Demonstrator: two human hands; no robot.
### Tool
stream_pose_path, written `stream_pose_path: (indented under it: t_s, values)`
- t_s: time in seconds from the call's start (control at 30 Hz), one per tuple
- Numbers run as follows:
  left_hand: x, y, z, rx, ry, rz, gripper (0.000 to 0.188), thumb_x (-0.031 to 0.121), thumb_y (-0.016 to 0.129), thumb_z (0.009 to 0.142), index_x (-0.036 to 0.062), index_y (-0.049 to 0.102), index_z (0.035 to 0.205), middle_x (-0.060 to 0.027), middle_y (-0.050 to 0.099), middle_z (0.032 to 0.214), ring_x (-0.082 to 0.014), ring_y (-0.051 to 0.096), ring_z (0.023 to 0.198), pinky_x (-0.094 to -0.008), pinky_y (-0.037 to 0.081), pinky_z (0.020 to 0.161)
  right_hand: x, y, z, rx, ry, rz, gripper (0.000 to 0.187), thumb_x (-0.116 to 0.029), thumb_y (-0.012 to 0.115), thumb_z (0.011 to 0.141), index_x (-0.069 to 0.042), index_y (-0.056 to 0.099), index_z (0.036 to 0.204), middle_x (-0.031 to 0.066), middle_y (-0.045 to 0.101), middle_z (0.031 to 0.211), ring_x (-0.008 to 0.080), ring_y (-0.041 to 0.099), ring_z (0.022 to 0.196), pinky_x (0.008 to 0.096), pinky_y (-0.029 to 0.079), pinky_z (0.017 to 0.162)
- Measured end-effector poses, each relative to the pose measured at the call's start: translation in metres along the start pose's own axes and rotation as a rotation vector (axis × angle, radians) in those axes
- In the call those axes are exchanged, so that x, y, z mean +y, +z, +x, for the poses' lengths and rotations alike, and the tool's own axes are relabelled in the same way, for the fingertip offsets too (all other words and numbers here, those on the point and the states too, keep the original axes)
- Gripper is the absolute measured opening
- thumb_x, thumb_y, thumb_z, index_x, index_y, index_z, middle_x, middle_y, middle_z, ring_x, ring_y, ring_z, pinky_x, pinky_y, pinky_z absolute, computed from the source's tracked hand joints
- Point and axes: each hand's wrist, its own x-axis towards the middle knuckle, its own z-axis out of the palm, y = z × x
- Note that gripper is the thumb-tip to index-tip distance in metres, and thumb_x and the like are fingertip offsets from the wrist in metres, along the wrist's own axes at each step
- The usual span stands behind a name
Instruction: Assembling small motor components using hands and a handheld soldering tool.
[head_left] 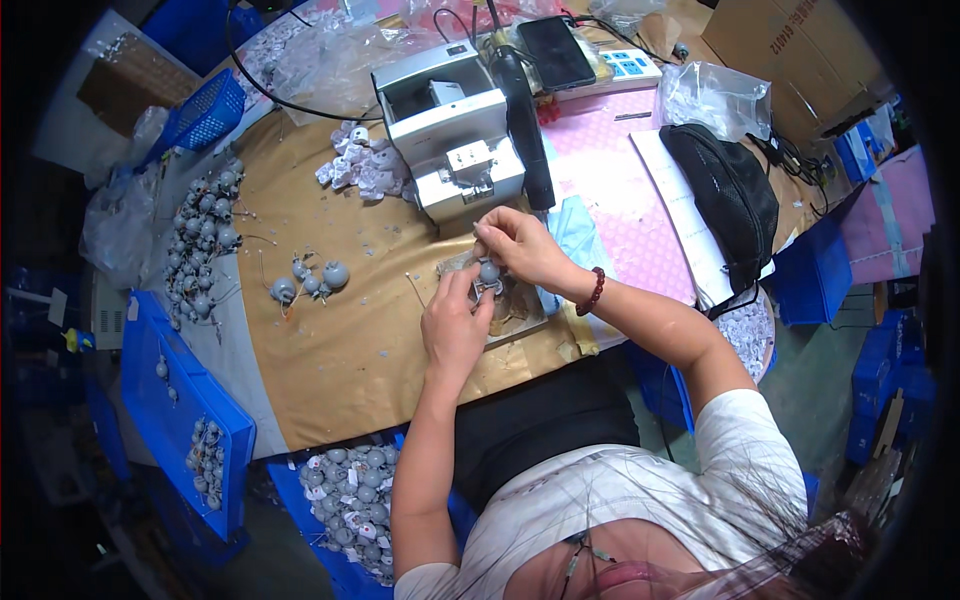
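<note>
We pinch a small grey ball part between our right hand and left hand, fingers closed on it, above the brown table, just before the grey machine. More grey balls lie left.

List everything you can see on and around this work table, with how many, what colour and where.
small round part: one, grey, held between both hands over the table middle
loose round parts: a few, grey, wired, left of the hands
row of round parts: many, grey, table's left edge
bench machine: one, light grey, behind the hands
paper tags: a pile, white, left of the machine
bin of round parts: one, blue, below the near edge
tray: one, blue, lower left
pouch: one, black, right side
phone: one, black, far edge
left hand: grip on the part from below
right hand: grip on the part from above, dark bead bracelet
</note>
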Motion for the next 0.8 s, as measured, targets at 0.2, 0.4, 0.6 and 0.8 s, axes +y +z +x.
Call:
stream_pose_path:
  t_s: [0.2,0.4,0.6,0.8]
  values:
    - [-0.010,-0.055,-0.027,-0.008,-0.077,-0.104,0.035,0.006,0.072,0.082,0.0034,0.065,0.116,-0.0136,0.063,0.097,-0.0211,0.060,0.072,-0.0326,0.050,0.065,-0.008,-0.045,-0.009,-0.016,-0.165,-0.073,0.024,-0.021,0.060,0.101,0.000,0.065,0.111,0.0027,0.069,0.091,0.0060,0.059,0.073,0.0210,0.050,0.066]
    - [-0.038,-0.227,-0.140,-0.560,-0.410,0.511,0.041,0.014,0.078,0.077,0.0043,0.067,0.115,-0.0173,0.067,0.106,-0.0357,0.064,0.096,-0.0410,0.051,0.086,0.024,-0.169,0.045,0.441,-0.314,-0.550,0.016,-0.014,0.063,0.095,-0.001,0.069,0.100,0.0109,0.070,0.086,0.0207,0.067,0.071,0.0320,0.053,0.068]
    - [-0.015,-0.256,-0.133,-0.331,-0.373,0.551,0.041,0.015,0.076,0.080,0.0047,0.065,0.118,-0.0172,0.067,0.109,-0.0384,0.063,0.102,-0.0441,0.051,0.087,0.034,-0.191,0.104,0.494,-0.646,-1.165,0.027,-0.005,0.060,0.087,-0.006,0.064,0.114,0.0187,0.062,0.114,0.0387,0.057,0.104,0.0438,0.048,0.091]
    - [-0.049,-0.147,0.020,-0.159,0.031,0.398,0.034,0.009,0.069,0.083,0.0030,0.064,0.116,-0.0165,0.064,0.111,-0.0363,0.059,0.106,-0.0431,0.049,0.092,0.043,-0.184,0.130,0.471,-0.662,-1.258,0.037,0.000,0.057,0.084,-0.005,0.062,0.120,0.0195,0.060,0.125,0.0401,0.055,0.111,0.0449,0.046,0.098]
